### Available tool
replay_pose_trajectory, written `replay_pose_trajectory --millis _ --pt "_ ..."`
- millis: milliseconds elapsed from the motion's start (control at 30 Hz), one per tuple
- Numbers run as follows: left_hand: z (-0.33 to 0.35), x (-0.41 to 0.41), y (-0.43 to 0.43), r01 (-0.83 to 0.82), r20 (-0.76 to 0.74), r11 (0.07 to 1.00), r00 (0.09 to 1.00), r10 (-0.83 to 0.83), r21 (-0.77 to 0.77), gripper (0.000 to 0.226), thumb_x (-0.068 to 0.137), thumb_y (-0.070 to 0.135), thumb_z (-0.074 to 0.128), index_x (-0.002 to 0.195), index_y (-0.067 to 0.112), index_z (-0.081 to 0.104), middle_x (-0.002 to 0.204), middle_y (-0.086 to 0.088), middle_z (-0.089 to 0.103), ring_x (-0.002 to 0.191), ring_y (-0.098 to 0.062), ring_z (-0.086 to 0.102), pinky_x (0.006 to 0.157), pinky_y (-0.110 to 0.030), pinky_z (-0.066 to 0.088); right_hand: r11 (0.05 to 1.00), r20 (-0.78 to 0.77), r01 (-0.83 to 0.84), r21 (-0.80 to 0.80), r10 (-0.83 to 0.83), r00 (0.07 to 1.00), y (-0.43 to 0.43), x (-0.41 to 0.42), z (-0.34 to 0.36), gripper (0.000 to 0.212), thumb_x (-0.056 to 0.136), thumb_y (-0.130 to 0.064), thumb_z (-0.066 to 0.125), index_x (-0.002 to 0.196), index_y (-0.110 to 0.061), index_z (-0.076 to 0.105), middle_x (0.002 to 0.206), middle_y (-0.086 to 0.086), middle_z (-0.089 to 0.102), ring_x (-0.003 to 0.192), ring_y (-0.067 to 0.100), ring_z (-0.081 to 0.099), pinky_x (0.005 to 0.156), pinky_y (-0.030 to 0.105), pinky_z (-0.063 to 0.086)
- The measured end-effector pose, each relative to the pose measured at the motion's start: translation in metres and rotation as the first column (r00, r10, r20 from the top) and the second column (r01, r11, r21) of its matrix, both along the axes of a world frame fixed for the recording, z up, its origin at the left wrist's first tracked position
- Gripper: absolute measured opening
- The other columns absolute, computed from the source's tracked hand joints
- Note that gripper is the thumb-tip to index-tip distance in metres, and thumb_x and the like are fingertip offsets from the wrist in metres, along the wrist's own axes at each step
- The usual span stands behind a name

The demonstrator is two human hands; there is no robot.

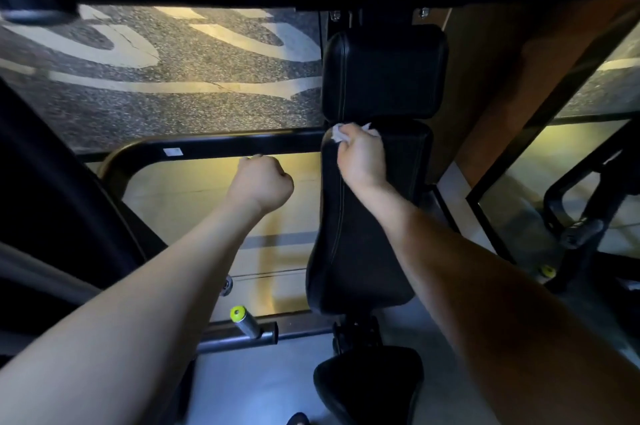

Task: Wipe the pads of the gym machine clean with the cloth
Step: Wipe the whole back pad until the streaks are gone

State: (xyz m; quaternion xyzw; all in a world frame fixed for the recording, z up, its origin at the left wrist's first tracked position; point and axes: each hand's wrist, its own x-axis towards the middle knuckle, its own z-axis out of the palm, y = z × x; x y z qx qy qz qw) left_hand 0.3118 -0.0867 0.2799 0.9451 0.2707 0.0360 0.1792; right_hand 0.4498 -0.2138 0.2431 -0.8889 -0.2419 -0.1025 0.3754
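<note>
Grips the white cloth (337,132) in the right hand (362,154), fingers curled round the bunched wad to press it against the top edge of the long back pad (360,251), just under the headrest pad (384,75); likely set high there so one stroke can run down the pad's length; holds the left hand (259,184) curled in a fist, nothing seen in it, just below the black frame bar (221,144), clear of the wiping path; seat pad (367,379) below, apart from both hands.
</note>
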Motion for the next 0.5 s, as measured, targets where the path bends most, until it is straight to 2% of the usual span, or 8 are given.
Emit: replay_pose_trajectory --millis 33,67,133,233,333,400,433,500 --pt "0.002 -0.003 0.001 -0.005 0.000 1.000 1.000 0.005 -0.017 0.030 0.085 0.013 0.046 0.055 0.011 0.045 0.063 -0.008 0.045 0.084 -0.036 0.044 0.076 -0.034 0.032 0.995 0.067 -0.094 -0.014 0.095 0.993 0.005 -0.006 0.000 0.033 0.090 0.006 0.045 0.103 -0.010 0.071 0.096 -0.010 0.058 0.093 0.035 0.060 0.084 0.031 0.049" --pt "0.003 -0.004 0.002 -0.007 0.010 1.000 1.000 0.007 -0.031 0.031 0.086 0.014 0.046 0.055 0.011 0.044 0.062 -0.009 0.044 0.083 -0.036 0.042 0.073 -0.033 0.031 0.985 0.124 -0.161 -0.064 0.168 0.978 0.009 -0.007 -0.001 0.033 0.089 0.008 0.046 0.103 -0.009 0.070 0.094 -0.012 0.059 0.092 0.034 0.059 0.082 0.037 0.053" --pt "0.003 -0.005 0.005 0.002 0.044 0.999 0.999 0.000 -0.042 0.030 0.086 0.016 0.045 0.057 0.009 0.049 0.063 -0.012 0.049 0.083 -0.039 0.047 0.070 -0.033 0.032 0.953 0.201 -0.187 -0.238 0.237 0.951 0.017 0.004 -0.006 0.031 0.091 0.005 0.049 0.110 -0.008 0.069 0.110 0.002 0.067 0.102 0.032 0.055 0.088 0.040 0.051" --pt "-0.005 -0.010 0.008 0.020 0.051 0.997 0.999 -0.016 -0.068 0.029 0.088 0.020 0.046 0.074 0.005 0.066 0.080 -0.017 0.065 0.091 -0.041 0.055 0.074 -0.033 0.040 0.913 0.087 -0.113 -0.392 0.159 0.984 0.027 0.018 -0.021 0.032 0.100 -0.009 0.039 0.120 -0.010 0.063 0.131 0.010 0.057 0.123 0.030 0.048 0.100 0.038 0.036" --pt "-0.015 -0.023 0.014 0.006 0.036 0.992 0.999 -0.001 -0.129 0.030 0.089 0.021 0.047 0.083 0.003 0.070 0.088 -0.019 0.070 0.092 -0.040 0.060 0.075 -0.033 0.049 0.848 -0.074 -0.199 -0.490 0.187 0.980 0.025 0.001 -0.035 0.026 0.098 -0.009 0.044 0.114 -0.007 0.065 0.117 0.014 0.058 0.110 0.031 0.053 0.084 0.034 0.042" --pt "-0.019 -0.029 0.017 0.004 0.038 0.985 0.999 0.003 -0.172 0.030 0.090 0.019 0.048 0.087 0.001 0.070 0.091 -0.020 0.070 0.093 -0.040 0.061 0.075 -0.033 0.050 0.839 -0.179 -0.279 -0.467 0.220 0.959 0.010 -0.013 -0.041 0.021 0.091 -0.001 0.053 0.105 -0.006 0.068 0.104 0.015 0.063 0.099 0.033 0.058 0.078 0.035 0.051" --pt "-0.021 -0.031 0.018 0.009 0.046 0.981 0.999 0.000 -0.194 0.029 0.090 0.019 0.048 0.091 0.000 0.071 0.095 -0.019 0.071 0.096 -0.039 0.062 0.078 -0.034 0.052 0.870 -0.225 -0.300 -0.392 0.226 0.948 -0.001 -0.019 -0.041 0.020 0.090 -0.001 0.053 0.102 -0.006 0.068 0.100 0.013 0.065 0.096 0.032 0.061 0.077 0.037 0.053" --pt "-0.025 -0.036 0.015 0.007 0.082 0.969 0.996 0.014 -0.247 0.028 0.091 0.019 0.050 0.104 0.005 0.072 0.103 -0.012 0.072 0.103 -0.035 0.062 0.082 -0.030 0.049 0.938 -0.305 -0.283 -0.202 0.214 0.928 -0.022 -0.029 -0.036 0.019 0.097 -0.009 0.054 0.105 -0.007 0.070 0.102 0.007 0.066 0.093 0.020 0.062 0.077 0.033 0.048"
